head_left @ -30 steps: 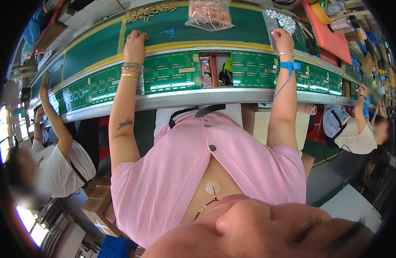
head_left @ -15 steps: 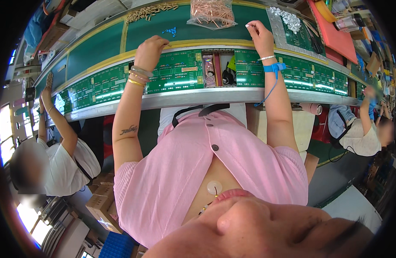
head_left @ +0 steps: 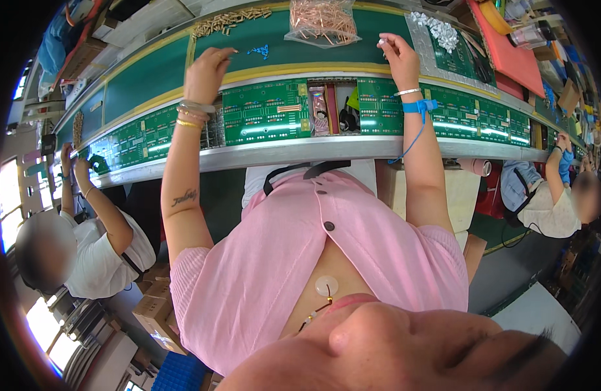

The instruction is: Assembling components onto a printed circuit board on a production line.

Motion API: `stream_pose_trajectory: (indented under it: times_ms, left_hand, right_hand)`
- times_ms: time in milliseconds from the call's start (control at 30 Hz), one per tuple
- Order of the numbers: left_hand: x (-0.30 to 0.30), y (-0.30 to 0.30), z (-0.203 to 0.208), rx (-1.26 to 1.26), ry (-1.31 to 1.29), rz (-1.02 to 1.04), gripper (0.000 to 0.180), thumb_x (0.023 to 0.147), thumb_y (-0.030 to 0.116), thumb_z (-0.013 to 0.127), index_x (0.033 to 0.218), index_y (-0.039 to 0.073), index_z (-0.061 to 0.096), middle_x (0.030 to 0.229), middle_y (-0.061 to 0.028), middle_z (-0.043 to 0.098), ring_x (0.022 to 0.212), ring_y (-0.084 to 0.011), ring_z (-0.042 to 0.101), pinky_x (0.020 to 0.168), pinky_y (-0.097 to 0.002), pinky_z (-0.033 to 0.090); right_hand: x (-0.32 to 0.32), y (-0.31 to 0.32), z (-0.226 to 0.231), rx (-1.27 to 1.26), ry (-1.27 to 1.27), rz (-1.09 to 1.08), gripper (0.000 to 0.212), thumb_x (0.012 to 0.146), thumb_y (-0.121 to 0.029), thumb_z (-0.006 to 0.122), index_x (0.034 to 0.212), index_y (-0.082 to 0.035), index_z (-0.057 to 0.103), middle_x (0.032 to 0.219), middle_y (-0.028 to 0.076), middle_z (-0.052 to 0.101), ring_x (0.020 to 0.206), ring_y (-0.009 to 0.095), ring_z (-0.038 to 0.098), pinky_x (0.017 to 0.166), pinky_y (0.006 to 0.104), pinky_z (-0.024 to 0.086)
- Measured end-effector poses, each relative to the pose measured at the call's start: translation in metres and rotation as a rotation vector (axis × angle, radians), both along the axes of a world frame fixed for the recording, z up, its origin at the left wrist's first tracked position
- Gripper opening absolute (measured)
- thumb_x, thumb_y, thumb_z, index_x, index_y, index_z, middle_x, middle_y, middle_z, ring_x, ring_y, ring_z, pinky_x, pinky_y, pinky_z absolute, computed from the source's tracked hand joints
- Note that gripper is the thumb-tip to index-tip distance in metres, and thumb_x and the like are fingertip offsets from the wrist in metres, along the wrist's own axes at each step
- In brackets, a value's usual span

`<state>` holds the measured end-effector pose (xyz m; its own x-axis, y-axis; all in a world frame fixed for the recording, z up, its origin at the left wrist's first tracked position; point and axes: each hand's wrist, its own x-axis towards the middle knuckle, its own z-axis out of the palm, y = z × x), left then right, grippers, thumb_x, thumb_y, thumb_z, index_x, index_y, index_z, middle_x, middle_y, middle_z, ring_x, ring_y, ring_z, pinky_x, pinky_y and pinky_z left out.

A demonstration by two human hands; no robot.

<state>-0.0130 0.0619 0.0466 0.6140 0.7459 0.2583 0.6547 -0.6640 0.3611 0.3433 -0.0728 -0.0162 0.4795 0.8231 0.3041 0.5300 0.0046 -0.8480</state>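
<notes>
A long green belt (head_left: 150, 78) edged in yellow ran across the top of the view, bending with the lens, and below it a metal rail (head_left: 300, 151) carried a row of green boards (head_left: 264, 112) set side by side; I could not count them surely, as the row ran out of sight at both ends. The room was a crowded workshop, with brown boxes (head_left: 154, 306) on the floor at lower left and bright windows at the left rim. The left hand (head_left: 206, 72) reached onto the belt with its fingers curled loosely downward, tips near or on the green surface, just beside a few small blue parts (head_left: 259, 50); whether it pinched anything could not be told. The right hand (head_left: 398, 55) was raised over the belt with thumb and forefinger pressed together on one tiny pale part (head_left: 381, 42), too small to tell its shape. A blue strap (head_left: 419, 106) circled that wrist, its cord hanging down to the rail. On the belt lay one clear bag (head_left: 321, 21) of copper-coloured pieces, one strip of brass-coloured parts (head_left: 232, 21) and one heap of white parts (head_left: 437, 32) on a grey tray. Two other people worked at the line, one in white at the left (head_left: 102, 251) and one at the right (head_left: 548, 208), each with hands up at the boards
</notes>
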Motion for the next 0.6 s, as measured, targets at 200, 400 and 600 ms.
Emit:
stream_pose_trajectory:
  times_ms: [200, 400, 600]
  left_hand:
    - [0.044, -0.076, -0.032, -0.712, -0.308, -0.065, 0.017, 0.076, 0.017, 0.066, 0.09, 0.008, 0.069, 0.08, -0.0086, 0.068, 0.069, -0.0193, 0.065, 0.066, -0.0268, 0.05]
    - [0.059, -0.092, -0.041, -0.662, -0.206, -0.004, 0.02, 0.076, 0.009, 0.067, 0.095, 0.003, 0.067, 0.077, -0.0057, 0.068, 0.071, -0.0106, 0.064, 0.065, -0.0215, 0.05]
    - [0.06, -0.098, -0.037, -0.607, -0.221, 0.061, 0.017, 0.073, 0.012, 0.069, 0.087, 0.003, 0.066, 0.074, -0.0049, 0.067, 0.067, -0.0102, 0.064, 0.063, -0.0213, 0.05]
  right_hand:
    - [-0.001, 0.006, -0.006, 0.117, -0.108, 0.028, 0.018, 0.081, -0.016, 0.063, 0.099, -0.012, 0.066, 0.08, 0.002, 0.065, 0.067, 0.011, 0.059, 0.062, 0.0227, 0.047]
    - [0.009, 0.001, -0.009, 0.062, -0.121, 0.012, 0.022, 0.085, -0.012, 0.059, 0.106, -0.009, 0.063, 0.087, 0.001, 0.067, 0.076, 0.007, 0.06, 0.068, 0.0204, 0.047]
    - [0.01, 0.0, -0.008, 0.083, -0.123, 0.039, 0.022, 0.085, -0.012, 0.059, 0.106, -0.011, 0.063, 0.087, 0.001, 0.067, 0.075, 0.008, 0.062, 0.068, 0.021, 0.048]
